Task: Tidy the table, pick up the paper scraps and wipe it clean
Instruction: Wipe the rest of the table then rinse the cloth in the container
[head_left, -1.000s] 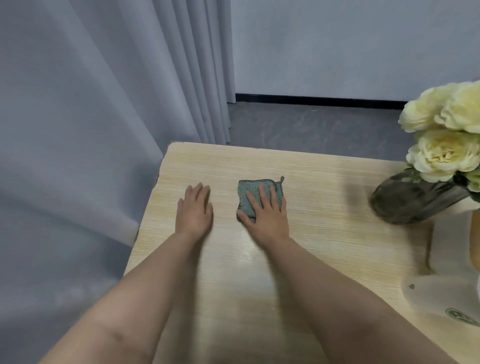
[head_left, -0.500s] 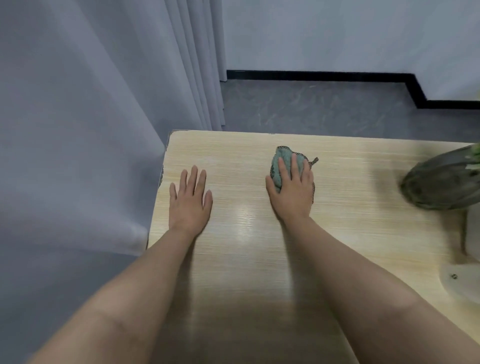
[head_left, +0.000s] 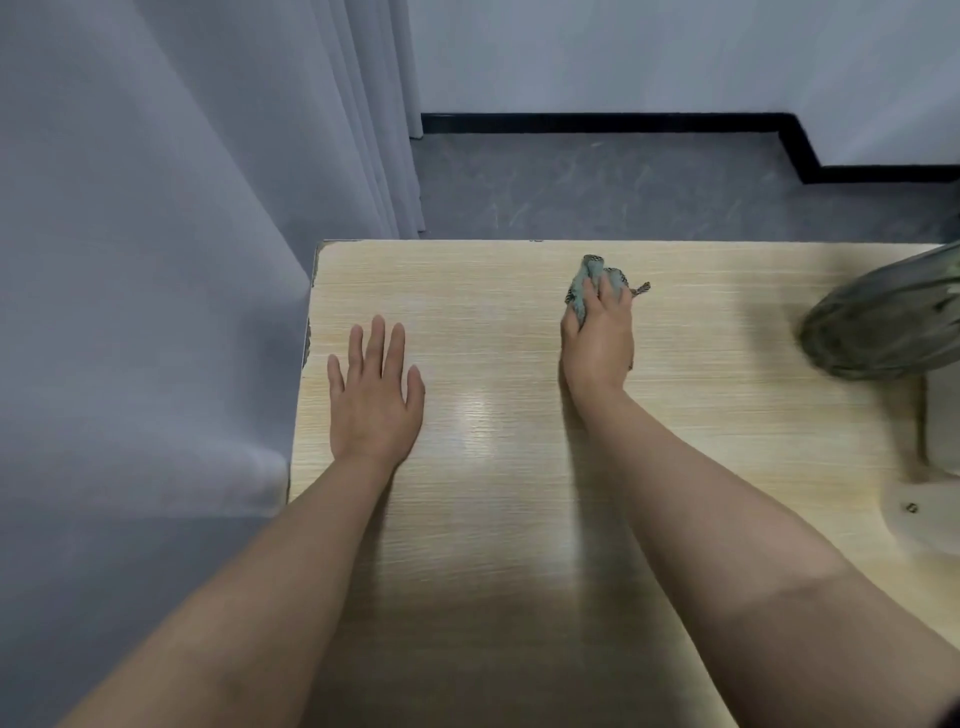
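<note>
I count two hands over one table (head_left: 519, 519): a left hand (head_left: 375, 402) and a right hand (head_left: 598, 345). I see one cloth (head_left: 582, 291), one dark vase (head_left: 883, 327) and one grey curtain (head_left: 182, 208).

There is one view only, from a camera worn on the person's head, looking forward and steeply down over a light wooden table (head_left: 493, 519). It sits close above the near edge, so both forearms run up from the bottom corners into the middle of the frame. It faces the table's far edge, with grey floor (head_left: 597, 187) and black skirting (head_left: 571, 122) beyond. The wide lens takes in a grey curtain (head_left: 156, 260) on the left, while the right edge crops a dark vase (head_left: 883, 332).
</note>
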